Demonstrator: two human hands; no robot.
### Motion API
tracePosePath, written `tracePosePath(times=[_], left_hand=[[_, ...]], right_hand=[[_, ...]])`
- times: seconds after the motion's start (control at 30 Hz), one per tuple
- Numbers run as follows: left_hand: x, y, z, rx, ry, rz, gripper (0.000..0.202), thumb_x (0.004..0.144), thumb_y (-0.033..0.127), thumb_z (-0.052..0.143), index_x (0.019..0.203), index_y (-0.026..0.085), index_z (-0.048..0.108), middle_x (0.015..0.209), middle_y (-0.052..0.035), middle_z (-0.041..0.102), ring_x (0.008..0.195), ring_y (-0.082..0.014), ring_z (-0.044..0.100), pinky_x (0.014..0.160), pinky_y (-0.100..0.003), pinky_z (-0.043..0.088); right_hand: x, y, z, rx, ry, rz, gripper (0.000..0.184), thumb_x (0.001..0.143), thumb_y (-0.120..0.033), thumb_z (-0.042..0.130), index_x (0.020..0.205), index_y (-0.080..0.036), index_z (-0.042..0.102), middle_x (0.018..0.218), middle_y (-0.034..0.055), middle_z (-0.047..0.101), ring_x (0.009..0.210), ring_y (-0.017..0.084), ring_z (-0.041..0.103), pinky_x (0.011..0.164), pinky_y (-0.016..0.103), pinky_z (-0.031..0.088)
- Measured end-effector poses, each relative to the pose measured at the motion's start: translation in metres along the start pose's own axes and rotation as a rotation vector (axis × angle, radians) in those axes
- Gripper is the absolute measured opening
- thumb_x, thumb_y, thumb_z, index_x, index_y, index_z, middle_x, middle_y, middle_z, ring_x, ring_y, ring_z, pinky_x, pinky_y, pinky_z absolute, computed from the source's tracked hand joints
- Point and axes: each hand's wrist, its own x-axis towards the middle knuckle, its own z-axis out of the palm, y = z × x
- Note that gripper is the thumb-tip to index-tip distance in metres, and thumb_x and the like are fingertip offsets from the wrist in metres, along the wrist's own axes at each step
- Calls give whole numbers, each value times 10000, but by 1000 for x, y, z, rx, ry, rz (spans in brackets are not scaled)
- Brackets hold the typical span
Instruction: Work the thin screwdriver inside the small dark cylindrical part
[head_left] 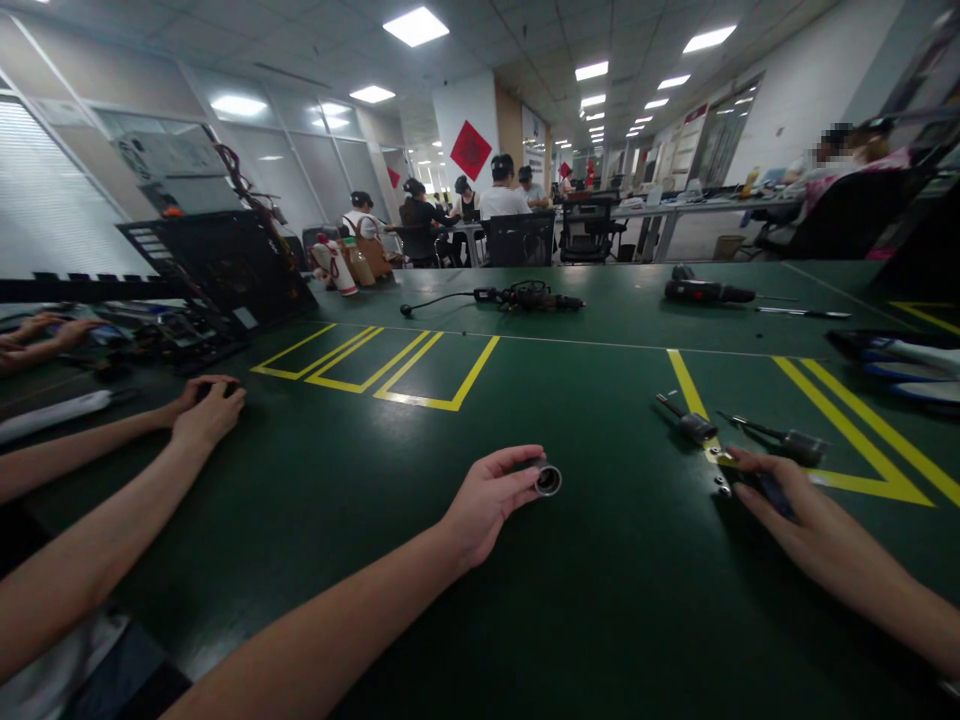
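Note:
My left hand [491, 500] is closed, pinching a short hollow metal cylinder [550, 480] between thumb and fingers, its open end facing me, over the green table [420, 620]. At the right, my right hand [799, 510] has its fingers curled round a dark blue piece [772, 494], mostly hidden in the palm. By its fingertips are small shiny metal parts [721, 485]; whether the hand touches them I cannot tell. Just beyond lie two dark cylindrical parts with thin shafts, one on the left [697, 427] and one on the right [802, 446].
Yellow tape outlines [420, 405] mark the table. Farther back lie a cabled tool assembly [529, 296] and a power drill [705, 290]. A co-worker's hands [210, 405] work at the left, near black equipment [225, 270]. Blue-and-white tools [911, 370] sit at the right edge.

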Motion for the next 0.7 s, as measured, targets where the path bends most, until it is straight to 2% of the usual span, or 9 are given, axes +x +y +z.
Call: tracePosePath(times=[0.13,0.3,0.5,0.6,0.7], left_hand=[[0,0,2,20,8,-1,249,816,21,547,1029,124,626,1087,-102,634,1012,-208,629,975,-397,457],[1,-3,0,45,0,6,245,804,40,579,1019,142,638,1075,-91,639,1000,-202,630,986,-417,444],[2,-9,-2,201,-34,63,263,756,72,648,1004,160,656,1038,-73,642,990,-195,613,964,-425,444],[3,-13,-1,322,-52,164,274,690,65,697,942,171,678,1039,-48,618,975,-185,606,941,-401,455],[4,-17,-1,356,-63,265,273,640,84,735,894,174,687,1054,-41,591,958,-184,607,913,-386,468]], right_hand=[[-6,-1,2,15,1,-30,432,755,-540,523,1048,-224,554,1060,145,672,906,355,658,721,519,540],[-22,-18,8,72,6,-119,380,776,-522,538,1035,-244,564,1110,126,681,979,343,655,780,507,552],[-48,-70,29,115,-161,-246,250,851,-398,507,1041,-239,540,1239,116,628,1124,297,589,885,500,518],[-57,-103,44,143,-202,-352,174,858,-315,503,1014,-255,551,1237,97,630,1133,276,585,924,520,485],[-60,-125,56,175,-228,-424,186,836,-236,526,1014,-266,569,1213,77,646,1125,270,592,924,506,494]])
